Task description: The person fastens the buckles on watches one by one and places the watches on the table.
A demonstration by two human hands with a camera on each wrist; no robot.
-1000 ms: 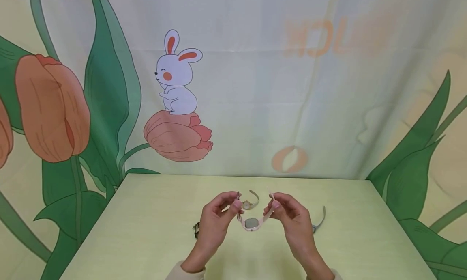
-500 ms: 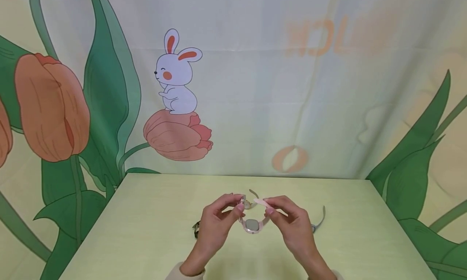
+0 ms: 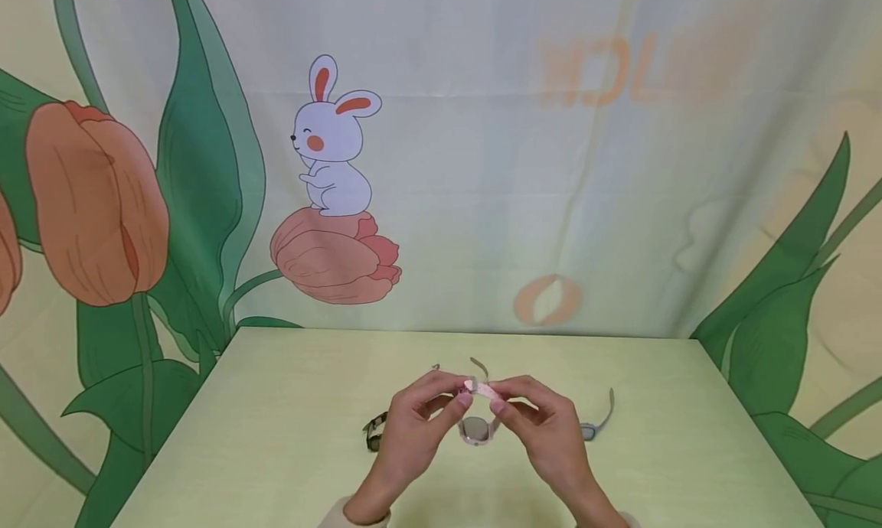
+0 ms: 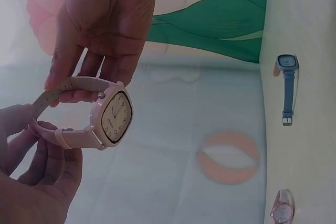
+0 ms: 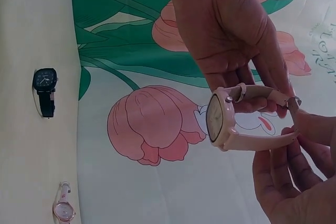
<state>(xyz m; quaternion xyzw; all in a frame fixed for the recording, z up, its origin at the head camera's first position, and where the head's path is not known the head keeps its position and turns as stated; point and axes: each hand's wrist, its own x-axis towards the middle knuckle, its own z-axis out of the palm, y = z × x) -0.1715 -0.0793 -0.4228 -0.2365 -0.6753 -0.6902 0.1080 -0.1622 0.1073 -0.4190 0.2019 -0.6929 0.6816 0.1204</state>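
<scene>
A pink watch [image 3: 475,429] with a squarish dial is held up in front of me, its face hanging below my hands. My left hand [image 3: 422,421] pinches the buckle side of the strap [image 4: 79,138], which carries the loop. My right hand [image 3: 544,425] pinches the other strap half, the one with holes [image 4: 50,96]. In the right wrist view the metal buckle [image 5: 294,102] is at the strap end between both hands' fingertips. Strap end and buckle meet there; fingers partly hide how far the strap is through.
On the pale table [image 3: 276,405] lie a black watch [image 5: 45,80] to the left, a blue watch [image 4: 287,63] to the right, and a pale-strapped watch [image 5: 64,211] behind my hands. A printed curtain [image 3: 448,168] hangs at the table's back edge.
Both hands have come closer together, bringing the two strap halves from apart to meeting at the buckle. The pink watch's face hangs slightly lower.
</scene>
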